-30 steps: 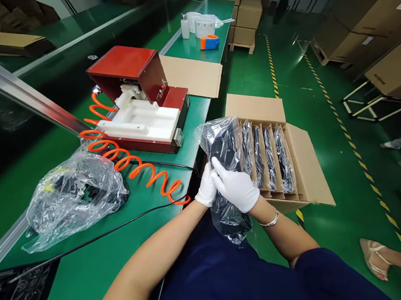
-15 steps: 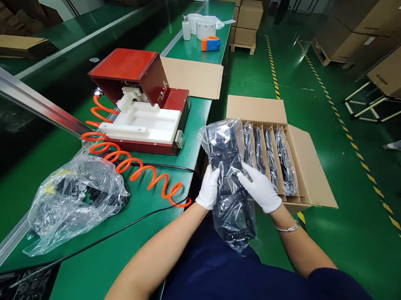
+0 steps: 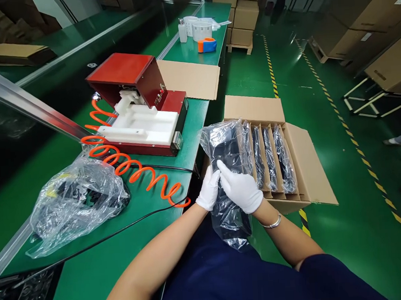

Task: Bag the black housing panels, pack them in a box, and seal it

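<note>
Before the torso (image 3: 225, 279), the left hand (image 3: 208, 189) grasps the edge of a bagged black part (image 3: 228, 216); the right hand (image 3: 241, 189) lies across its front, whether pinching cannot be told. Just beyond, an open carton (image 3: 312, 166) holds similar bags (image 3: 284, 158); on the table (image 3: 194, 127) sits a red machine (image 3: 124, 68).

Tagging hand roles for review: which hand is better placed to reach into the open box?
Probably the right hand: it lies over the bagged part, nearer the open box. The left hand is at the bag's opposite edge, toward the table.
</note>
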Demonstrator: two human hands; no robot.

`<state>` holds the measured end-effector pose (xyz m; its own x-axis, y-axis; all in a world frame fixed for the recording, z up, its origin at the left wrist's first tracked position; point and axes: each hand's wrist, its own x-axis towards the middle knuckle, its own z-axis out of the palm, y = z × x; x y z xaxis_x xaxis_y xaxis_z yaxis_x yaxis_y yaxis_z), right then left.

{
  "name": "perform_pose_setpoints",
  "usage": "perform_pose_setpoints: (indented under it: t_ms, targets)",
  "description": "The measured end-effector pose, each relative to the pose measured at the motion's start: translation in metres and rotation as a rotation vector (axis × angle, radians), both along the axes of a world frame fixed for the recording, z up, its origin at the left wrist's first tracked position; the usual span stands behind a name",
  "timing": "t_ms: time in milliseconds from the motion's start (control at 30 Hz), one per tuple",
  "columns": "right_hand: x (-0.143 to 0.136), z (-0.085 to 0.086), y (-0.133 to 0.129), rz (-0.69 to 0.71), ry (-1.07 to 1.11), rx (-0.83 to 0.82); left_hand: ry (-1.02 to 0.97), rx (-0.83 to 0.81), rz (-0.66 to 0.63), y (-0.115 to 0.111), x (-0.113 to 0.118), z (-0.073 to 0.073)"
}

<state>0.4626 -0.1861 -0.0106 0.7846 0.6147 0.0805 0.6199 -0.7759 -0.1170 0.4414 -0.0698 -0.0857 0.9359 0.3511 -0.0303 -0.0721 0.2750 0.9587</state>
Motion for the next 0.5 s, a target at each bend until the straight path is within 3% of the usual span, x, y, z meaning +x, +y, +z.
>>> perform_pose_setpoints:
  t_ms: [133, 367, 500]
  targets:
    - [0.004, 0.002, 0.002, -0.023, 0.019, -0.048, -0.007, -0.018, -0.006, 0.0, 0.0, 0.001]
    - [0.015, -0.001, -0.038, -0.269, 0.0, -0.029, -0.026, -0.103, -0.018, -0.003, -0.002, 0.012]
    - [-0.011, -0.003, -0.043, -0.099, 0.05, 0.056, 0.03, -0.106, 0.026, -0.002, 0.0, 0.014]
